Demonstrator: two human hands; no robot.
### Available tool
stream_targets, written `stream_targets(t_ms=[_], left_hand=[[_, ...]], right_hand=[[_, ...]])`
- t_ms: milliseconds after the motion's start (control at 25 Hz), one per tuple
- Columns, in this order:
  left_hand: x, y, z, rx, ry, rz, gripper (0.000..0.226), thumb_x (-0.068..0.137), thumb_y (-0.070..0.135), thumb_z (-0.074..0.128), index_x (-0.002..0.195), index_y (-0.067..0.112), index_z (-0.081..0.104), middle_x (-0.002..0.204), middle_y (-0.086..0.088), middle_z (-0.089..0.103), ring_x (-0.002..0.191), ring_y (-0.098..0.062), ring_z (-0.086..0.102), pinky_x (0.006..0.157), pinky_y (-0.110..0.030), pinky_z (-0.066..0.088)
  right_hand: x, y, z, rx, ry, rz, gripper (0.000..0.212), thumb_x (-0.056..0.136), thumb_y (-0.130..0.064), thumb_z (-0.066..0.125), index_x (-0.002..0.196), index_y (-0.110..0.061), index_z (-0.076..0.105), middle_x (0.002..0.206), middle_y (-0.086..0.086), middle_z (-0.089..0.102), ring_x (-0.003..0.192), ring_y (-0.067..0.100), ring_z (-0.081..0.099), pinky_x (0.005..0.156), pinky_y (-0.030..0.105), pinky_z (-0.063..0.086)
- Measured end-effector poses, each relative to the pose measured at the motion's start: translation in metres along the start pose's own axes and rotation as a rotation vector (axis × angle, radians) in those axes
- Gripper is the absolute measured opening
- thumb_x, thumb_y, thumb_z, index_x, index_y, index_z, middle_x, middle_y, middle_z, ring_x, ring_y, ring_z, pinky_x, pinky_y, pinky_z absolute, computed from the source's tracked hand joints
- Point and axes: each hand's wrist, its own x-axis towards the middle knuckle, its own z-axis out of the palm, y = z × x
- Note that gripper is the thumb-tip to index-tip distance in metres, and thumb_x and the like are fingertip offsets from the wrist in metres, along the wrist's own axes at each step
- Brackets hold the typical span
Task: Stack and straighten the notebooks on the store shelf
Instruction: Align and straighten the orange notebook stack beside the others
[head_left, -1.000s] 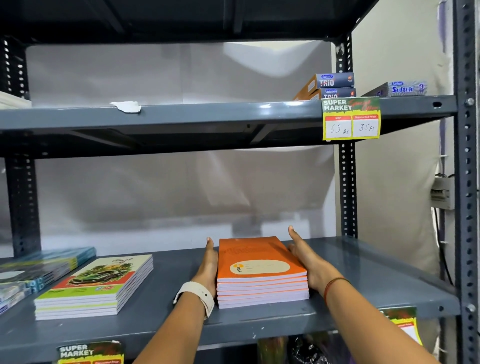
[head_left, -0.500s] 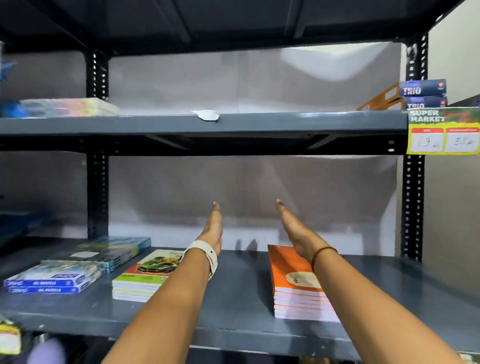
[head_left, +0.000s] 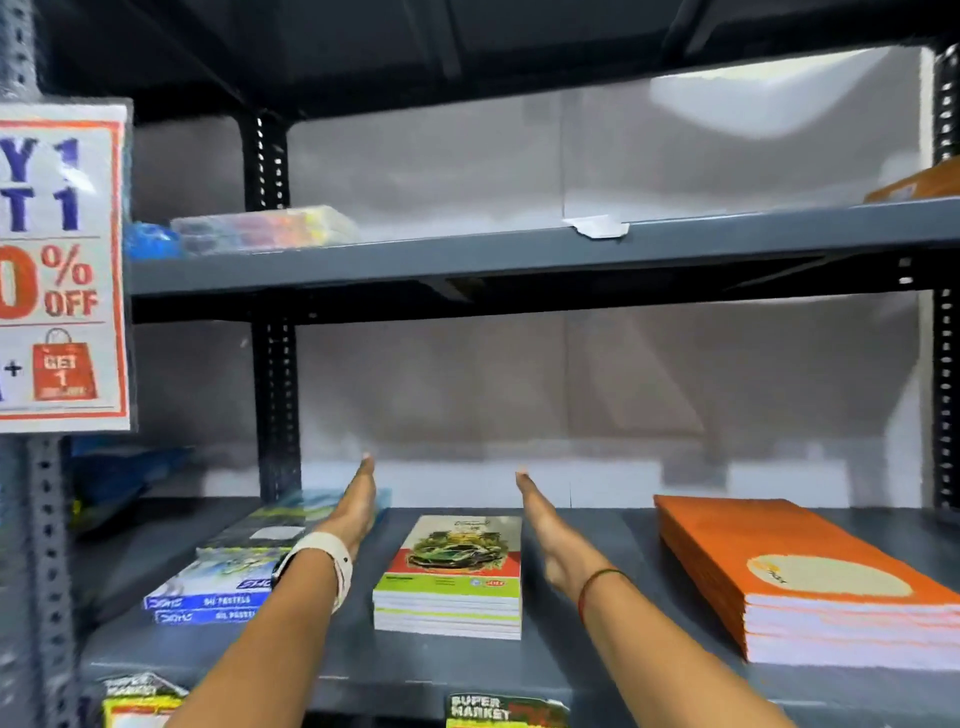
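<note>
A stack of notebooks with a green car cover (head_left: 453, 571) lies on the grey lower shelf (head_left: 587, 670), squarely between my two hands. My left hand (head_left: 356, 506), with a white watch band on its wrist, is held flat and edge-on just left of that stack, above the shelf. My right hand (head_left: 545, 525) is flat too, just right of the stack, fingers pointing at the back wall. Neither hand holds anything, and I cannot tell whether they touch the stack. An orange notebook stack (head_left: 810, 577) rests farther right, apart from both hands.
Blue pastel boxes (head_left: 218, 592) lie left of my left hand beside a black upright (head_left: 275, 395). The upper shelf (head_left: 519, 254) carries clear packets (head_left: 265, 228) and a paper scrap (head_left: 597, 227). A discount poster (head_left: 60, 265) hangs at left; price tags (head_left: 506, 712) sit on the shelf's front edge.
My hands left the orange stack and moved left to either side of the car-cover stack. The view swung left, bringing the poster into sight.
</note>
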Motion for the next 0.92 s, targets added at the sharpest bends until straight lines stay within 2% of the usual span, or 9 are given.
stream_targets(t_ms=[80,160,320,440,560,680,760,840,920], left_hand=[[0.003,-0.02,-0.006,-0.078,-0.032,-0.081,0.074,0.095,0.056,0.027,0.148,0.005,0.024,0.154,-0.019,0.02,0.139,-0.036,0.028,0.111,-0.042,0.029],[0.004,-0.035,0.001,-0.126,-0.121,-0.128,0.074,0.096,0.055,0.023,0.149,0.004,0.019,0.157,-0.014,0.019,0.144,-0.027,0.022,0.115,-0.035,0.023],[0.008,-0.039,0.013,-0.129,-0.244,-0.198,0.071,0.098,0.052,0.015,0.149,0.003,0.019,0.158,-0.015,0.017,0.146,-0.027,0.017,0.118,-0.037,0.014],[0.012,-0.041,0.011,-0.111,-0.224,-0.197,0.076,0.095,0.057,0.017,0.149,0.004,0.021,0.158,-0.018,0.018,0.145,-0.034,0.018,0.119,-0.045,0.015],[0.005,-0.04,0.01,-0.148,-0.307,-0.284,0.077,0.094,0.061,0.012,0.15,0.007,0.018,0.157,-0.012,0.023,0.142,-0.03,0.027,0.113,-0.041,0.025],[0.001,-0.038,0.012,-0.146,-0.324,-0.312,0.078,0.093,0.062,0.011,0.15,0.011,0.015,0.157,-0.008,0.024,0.142,-0.027,0.028,0.11,-0.041,0.029],[-0.001,-0.04,0.016,-0.231,-0.341,-0.352,0.082,0.09,0.066,0.014,0.152,0.012,0.012,0.155,-0.013,0.026,0.139,-0.034,0.032,0.101,-0.046,0.036],[-0.007,-0.042,0.024,-0.29,-0.358,-0.366,0.089,0.087,0.071,0.014,0.151,0.011,0.014,0.151,-0.019,0.033,0.13,-0.038,0.042,0.085,-0.048,0.045],[-0.012,-0.042,0.033,-0.281,-0.381,-0.356,0.097,0.081,0.078,0.012,0.15,0.01,0.016,0.143,-0.017,0.045,0.11,-0.032,0.057,0.065,-0.043,0.052]], right_hand=[[0.001,0.011,0.011,0.063,0.057,0.045,0.078,0.088,-0.071,0.026,0.149,-0.023,0.022,0.147,0.006,0.041,0.091,0.012,0.062,0.059,0.022,0.049],[0.003,0.02,0.013,0.11,0.081,0.048,0.08,0.086,-0.074,0.028,0.147,-0.022,0.028,0.12,0.007,0.062,0.059,0.01,0.066,0.039,0.019,0.048],[0.01,0.031,0.022,0.283,-0.046,0.1,0.089,0.077,-0.081,0.037,0.127,-0.01,0.055,0.104,0.018,0.073,0.084,0.031,0.071,0.08,0.044,0.059],[0.009,0.032,0.025,0.341,-0.044,0.127,0.066,0.078,-0.078,0.041,0.09,-0.016,0.057,0.087,0.014,0.076,0.074,0.03,0.073,0.069,0.043,0.059],[0.009,0.031,0.024,0.35,-0.001,0.138,0.063,0.078,-0.077,0.042,0.094,-0.017,0.051,0.108,0.02,0.071,0.083,0.033,0.07,0.084,0.048,0.056],[0.01,0.029,0.023,0.329,0.006,0.175,0.062,0.077,-0.077,0.043,0.085,-0.016,0.05,0.075,0.015,0.076,0.071,0.031,0.072,0.072,0.044,0.058],[0.009,0.029,0.019,0.313,-0.005,0.184,0.073,0.075,-0.078,0.048,0.098,-0.009,0.05,0.081,0.017,0.076,0.069,0.032,0.073,0.066,0.043,0.06],[0.01,0.03,0.008,0.322,0.005,0.184,0.09,0.071,-0.079,0.052,0.13,-0.012,0.038,0.111,0.021,0.07,0.085,0.036,0.072,0.079,0.05,0.058],[0.007,0.03,-0.003,0.343,-0.004,0.174,0.098,0.069,-0.079,0.054,0.144,-0.022,0.025,0.123,0.023,0.063,0.094,0.04,0.069,0.086,0.056,0.053]])
